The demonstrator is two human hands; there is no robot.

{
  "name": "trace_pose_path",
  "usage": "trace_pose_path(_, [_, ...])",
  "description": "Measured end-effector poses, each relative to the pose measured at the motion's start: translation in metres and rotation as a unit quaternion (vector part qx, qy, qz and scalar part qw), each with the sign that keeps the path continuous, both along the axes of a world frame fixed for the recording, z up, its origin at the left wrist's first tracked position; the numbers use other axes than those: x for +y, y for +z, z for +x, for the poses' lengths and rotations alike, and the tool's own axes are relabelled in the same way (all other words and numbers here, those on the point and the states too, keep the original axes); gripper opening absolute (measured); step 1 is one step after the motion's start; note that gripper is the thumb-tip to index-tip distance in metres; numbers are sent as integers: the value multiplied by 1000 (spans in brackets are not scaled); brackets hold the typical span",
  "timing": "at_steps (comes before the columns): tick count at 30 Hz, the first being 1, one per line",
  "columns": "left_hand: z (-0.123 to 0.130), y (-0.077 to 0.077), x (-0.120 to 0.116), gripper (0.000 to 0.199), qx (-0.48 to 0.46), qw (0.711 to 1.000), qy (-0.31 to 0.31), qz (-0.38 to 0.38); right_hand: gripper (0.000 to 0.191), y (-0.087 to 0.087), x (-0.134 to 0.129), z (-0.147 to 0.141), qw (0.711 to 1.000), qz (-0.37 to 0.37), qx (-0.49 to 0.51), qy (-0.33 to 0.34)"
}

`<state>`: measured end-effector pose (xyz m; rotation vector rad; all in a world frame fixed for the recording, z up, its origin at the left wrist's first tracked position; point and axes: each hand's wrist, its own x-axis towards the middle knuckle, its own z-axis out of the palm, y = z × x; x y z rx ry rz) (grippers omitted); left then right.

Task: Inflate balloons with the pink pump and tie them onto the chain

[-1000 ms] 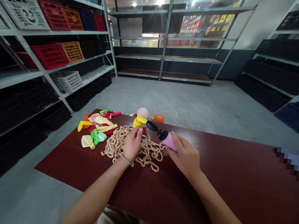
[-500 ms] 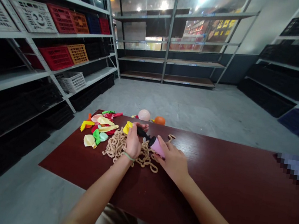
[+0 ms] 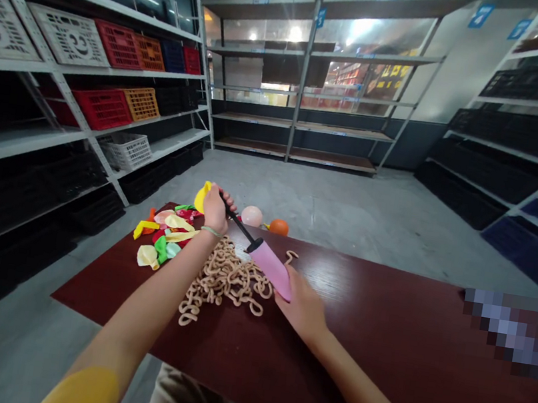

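Observation:
A pink hand pump (image 3: 270,266) with a black rod stretches between my two hands above the table. My right hand (image 3: 304,306) is wrapped round its pink barrel. My left hand (image 3: 217,210) is closed round the black end, where a yellow balloon (image 3: 201,197) sticks out past the fingers. Below the pump lies a heap of tan chain links (image 3: 228,273), with one loose piece (image 3: 292,257) behind it. To the left, several limp balloons in green, yellow, red and white lie in a pile (image 3: 161,249).
The dark red table (image 3: 353,349) has an inflated pink balloon (image 3: 251,216) and an orange one (image 3: 279,227) at its far edge. A blurred patch (image 3: 512,332) covers its right end. Shelves with crates (image 3: 105,108) stand left; more racks stand behind and right.
My hands have moved apart, drawing the black rod out of the pink barrel. My left hand has gone up and left with the yellow balloon, which looks fuller.

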<state>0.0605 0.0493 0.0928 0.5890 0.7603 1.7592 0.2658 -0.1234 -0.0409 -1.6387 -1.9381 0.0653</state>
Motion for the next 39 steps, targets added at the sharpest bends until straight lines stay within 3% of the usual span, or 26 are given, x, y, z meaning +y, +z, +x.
trace_pose_path(3, [8,-2,-3,29,-6,1000,-2,0,54,-4,-5,-6,997,-25,76,6])
trace_pose_path(10, [72,-43,-50,31,-1,990,-143,-6,57,2,-9,-1,984,-66,156,-52])
trace_pose_path(13, [78,-44,-59,32,3,989,-149,15,54,7,-11,0,980,-73,180,-44])
trace_pose_path(17, [70,-39,-67,34,-2,990,-141,10,50,9,-10,0,980,-76,183,-32])
trace_pose_path(20, [67,-44,-73,33,-23,993,-114,4,46,7,-9,-1,986,-52,159,-22])
trace_pose_path(24, [59,-55,-70,30,-29,997,-57,-38,40,3,-9,2,999,29,28,-21])
trace_pose_path(28, [18,-51,-48,24,-38,996,-6,-76,40,-3,-6,8,991,70,-113,0])
trace_pose_path(32, [-37,-36,-24,20,-43,996,51,-61,40,-10,-2,6,987,76,-138,12])
trace_pose_path(34, [-51,-33,-21,21,-43,996,61,-42,41,-14,-1,5,989,75,-130,8])
trace_pose_path(36, [-47,-39,-25,22,-48,997,57,-34,40,-17,0,5,990,72,-119,-6])
trace_pose_path(39, [-13,-64,-42,27,-57,997,15,-54,35,-17,-1,9,991,58,-114,-38])
